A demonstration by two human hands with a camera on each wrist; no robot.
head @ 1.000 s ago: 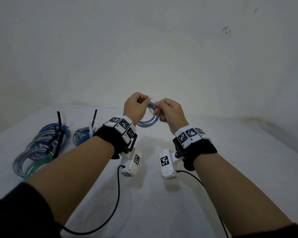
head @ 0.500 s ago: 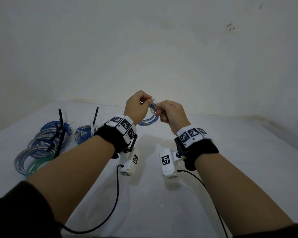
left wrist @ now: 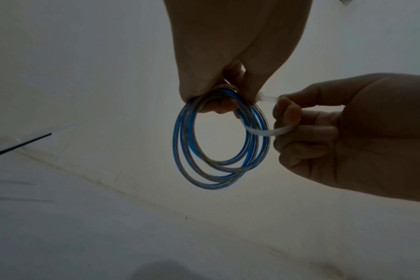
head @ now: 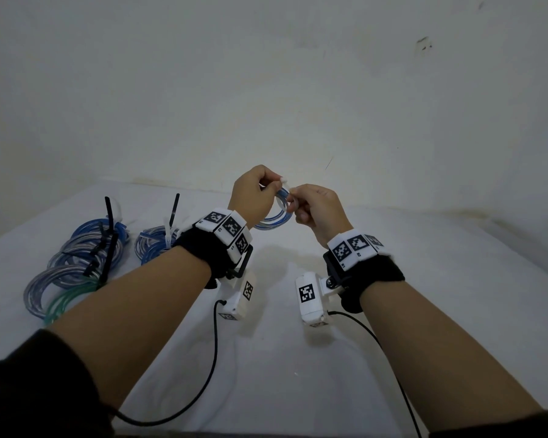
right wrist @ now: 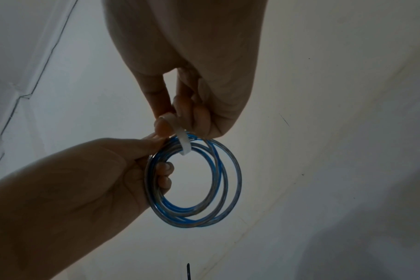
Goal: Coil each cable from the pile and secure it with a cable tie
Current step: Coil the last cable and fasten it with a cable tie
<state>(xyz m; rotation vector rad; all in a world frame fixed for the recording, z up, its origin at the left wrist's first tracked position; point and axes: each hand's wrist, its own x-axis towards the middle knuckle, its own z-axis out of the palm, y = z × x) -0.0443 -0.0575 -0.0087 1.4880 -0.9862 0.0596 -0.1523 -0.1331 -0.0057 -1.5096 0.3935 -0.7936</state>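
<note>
The left hand (left wrist: 230, 56) pinches the top of a small blue and clear cable coil (left wrist: 218, 140), thumb and fingers curled around the bunched turns at about twelve o'clock on the ring. The right hand (left wrist: 348, 132) sits just beside it at three o'clock, fingers curled, pinching a white cable tie (left wrist: 266, 132) that loops through the coil and around its strands. One end of the tie reaches up to the left thumb; whether the tail has entered the tie's head cannot be told.

The coil hangs in the air above a white table (head: 424, 311), held between both hands at the centre of the head view.

The turns are loose and uneven, so a slackened left pinch would likely let them spring apart before the tie closes. A tie tail that misses the head, or catches only some strands, would probably leave the bundle unsecured.

At nine o'clock on the table lie tied coils (head: 86, 257), with black tie tails standing up.
</note>
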